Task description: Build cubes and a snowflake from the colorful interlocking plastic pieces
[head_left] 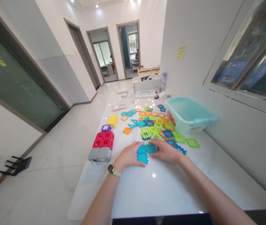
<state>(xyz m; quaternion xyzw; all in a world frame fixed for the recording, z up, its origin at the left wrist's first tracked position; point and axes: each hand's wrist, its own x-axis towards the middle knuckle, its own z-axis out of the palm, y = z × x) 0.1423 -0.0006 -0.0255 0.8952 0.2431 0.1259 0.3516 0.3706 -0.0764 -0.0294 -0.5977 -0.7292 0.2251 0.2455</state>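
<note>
Head: two hands (129, 155) (167, 152), three teal tiles (143, 153).

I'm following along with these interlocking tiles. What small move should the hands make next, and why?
Probably press the teal tiles together along their toothed edges: the left hand and right hand rest on them from either side, and they lie flat on the table, edge to edge.

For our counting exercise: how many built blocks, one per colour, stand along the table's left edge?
4: yellow block farthest, then small purple block, red block, and grey block nearest, beside the left hand. None appears hidden.
</note>
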